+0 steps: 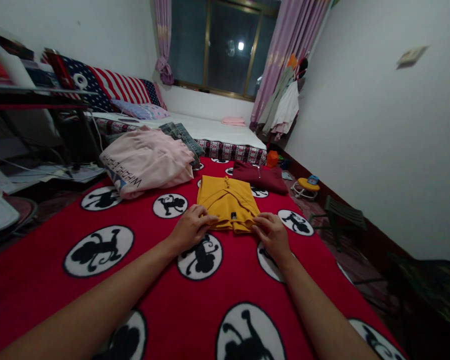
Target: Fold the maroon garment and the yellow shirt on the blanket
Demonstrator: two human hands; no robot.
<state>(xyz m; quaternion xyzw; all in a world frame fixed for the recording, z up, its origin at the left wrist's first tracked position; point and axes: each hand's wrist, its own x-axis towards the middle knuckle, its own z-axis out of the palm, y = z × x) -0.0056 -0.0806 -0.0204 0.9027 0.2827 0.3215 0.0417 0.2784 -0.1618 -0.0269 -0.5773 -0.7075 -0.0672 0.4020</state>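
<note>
A folded mustard-yellow garment (227,200) lies on a red blanket (217,295) printed with black cartoon figures in white circles. My left hand (191,227) pinches the garment's near left corner with curled fingers. At the near right corner, my right hand (272,232) grips the fabric edge the same way. Both forearms stretch forward over the blanket.
A folded dark red garment (260,177) lies just beyond the yellow one. A pile of pink clothing (148,160) with jeans (183,136) behind it sits at the left. A bed (217,131) stands under the window, a desk (33,95) at far left, small stools (305,186) on the floor at right.
</note>
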